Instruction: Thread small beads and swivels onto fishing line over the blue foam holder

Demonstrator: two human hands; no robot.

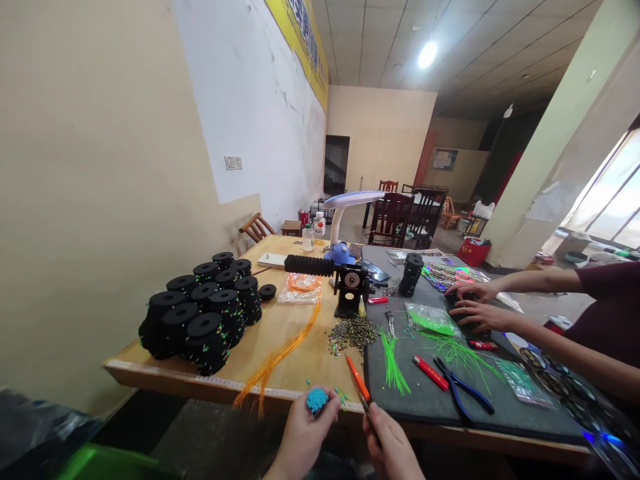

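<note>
At the front edge of the table, my left hand (pixel 305 430) is closed around a bundle of thin blue strands (pixel 317 400), whose cut ends face up in a round cluster. Close beside it on the right, my right hand (pixel 390 440) has its fingers wrapped around the dark end of a slim orange tool (pixel 356 375). The tool's tapered orange end points away from me over the wood; its exact kind I cannot make out. Small green bits (pixel 343 396) lie near both hands. Beyond the tool is a pile of small metallic beads (pixel 357 333).
Black foam spools (pixel 205 327) stand grouped at left. Orange strands (pixel 285 347) hang over the front edge. A small clamp device (pixel 350 287) and a lamp (pixel 340 252) stand mid-table. Green strands (pixel 394 363), a red lighter (pixel 430 372) and blue pliers (pixel 463 390) lie right, near a co-worker's hands (pixel 473 310).
</note>
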